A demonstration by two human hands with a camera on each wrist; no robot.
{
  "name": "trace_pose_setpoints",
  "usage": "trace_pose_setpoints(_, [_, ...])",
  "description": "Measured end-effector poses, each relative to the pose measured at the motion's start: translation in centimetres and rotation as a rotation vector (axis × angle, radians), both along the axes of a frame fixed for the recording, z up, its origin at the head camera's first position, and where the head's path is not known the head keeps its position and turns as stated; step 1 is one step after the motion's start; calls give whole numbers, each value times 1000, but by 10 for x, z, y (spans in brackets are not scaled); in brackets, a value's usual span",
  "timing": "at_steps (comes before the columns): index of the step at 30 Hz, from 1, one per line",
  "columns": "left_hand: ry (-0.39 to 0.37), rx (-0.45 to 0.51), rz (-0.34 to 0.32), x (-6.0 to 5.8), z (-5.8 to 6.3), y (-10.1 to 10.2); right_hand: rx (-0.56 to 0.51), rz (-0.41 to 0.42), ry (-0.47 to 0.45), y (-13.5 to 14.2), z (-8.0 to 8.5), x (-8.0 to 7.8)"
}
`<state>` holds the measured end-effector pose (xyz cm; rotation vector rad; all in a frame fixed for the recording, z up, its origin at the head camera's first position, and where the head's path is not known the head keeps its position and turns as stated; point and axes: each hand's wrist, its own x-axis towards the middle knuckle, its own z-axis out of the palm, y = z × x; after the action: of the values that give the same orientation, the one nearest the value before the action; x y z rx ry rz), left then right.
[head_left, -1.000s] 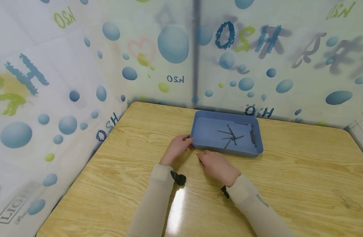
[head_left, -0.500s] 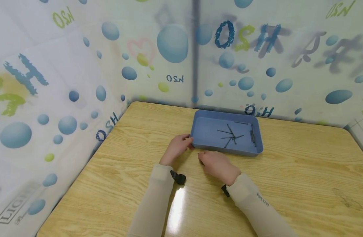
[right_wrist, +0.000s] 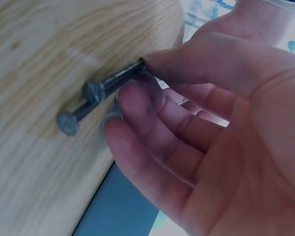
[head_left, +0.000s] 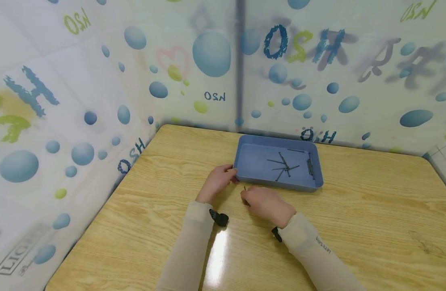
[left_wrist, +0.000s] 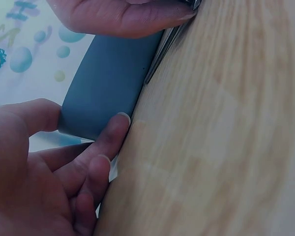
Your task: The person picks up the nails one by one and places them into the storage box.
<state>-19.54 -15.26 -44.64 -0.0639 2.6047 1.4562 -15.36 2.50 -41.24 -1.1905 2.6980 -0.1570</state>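
Observation:
In the head view my left hand [head_left: 217, 180] holds the near left corner of a blue tray [head_left: 250, 155]. The left wrist view shows its thumb on one side of the tray corner [left_wrist: 101, 88] and fingertips against the other, low by the table. My right hand [head_left: 266, 204], just in front of the tray's near wall, pinches two dark metal nails [right_wrist: 115, 81] between thumb and fingers. Their flat round heads show in the right wrist view, close to the tabletop; the far ends are partly hidden by the fingers. Several similar nails [head_left: 286, 165] lie crossed inside the tray.
More nails [head_left: 310, 166] lie side by side along the tray's right wall, and one lies by its back wall. The wooden table [head_left: 372, 210] extends to both sides. Patterned wall sheets [head_left: 186, 109] stand at its back and left edges.
My right fingers have shifted slightly, and a thin end now sticks up at their tips. My left hand and the tray have stayed in place.

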Motion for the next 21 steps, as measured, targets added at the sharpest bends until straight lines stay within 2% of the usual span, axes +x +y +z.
trace_pose_setpoints(21, [36, -9, -5, 1, 1, 1, 26, -72, -27, -2, -3, 1])
